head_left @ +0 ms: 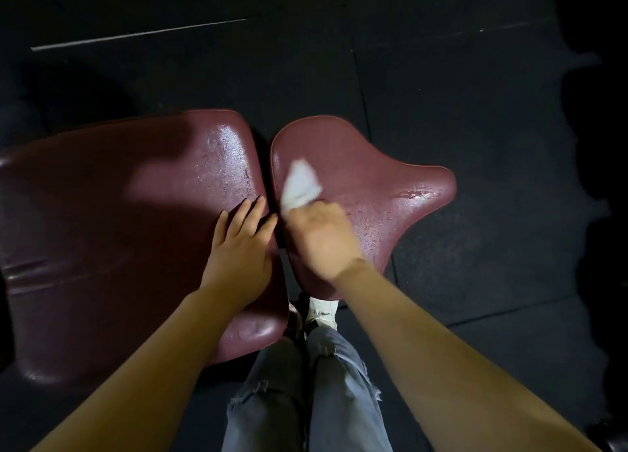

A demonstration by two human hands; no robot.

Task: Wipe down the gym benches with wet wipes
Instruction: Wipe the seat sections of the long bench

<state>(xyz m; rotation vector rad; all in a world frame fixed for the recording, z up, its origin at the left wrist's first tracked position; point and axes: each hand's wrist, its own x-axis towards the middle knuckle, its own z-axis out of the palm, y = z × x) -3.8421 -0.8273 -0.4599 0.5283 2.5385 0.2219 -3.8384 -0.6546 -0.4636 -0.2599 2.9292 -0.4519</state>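
Observation:
A maroon padded gym bench fills the middle of the view in two parts: a long back pad [112, 213] on the left and a smaller seat pad [370, 176] on the right, split by a narrow gap. Both pads shine wet in patches. My right hand [319, 237] grips a white wet wipe [300, 185] and holds it against the seat pad near its left edge; the wipe is blurred. My left hand [243, 241] rests flat on the back pad's right edge with its fingers straight.
Black rubber floor tiles [458, 94] surround the bench. My legs in light jeans [306, 383] and a white shoe [321, 312] stand right below the gap between the pads. Dark rounded shapes line the right edge [598, 179].

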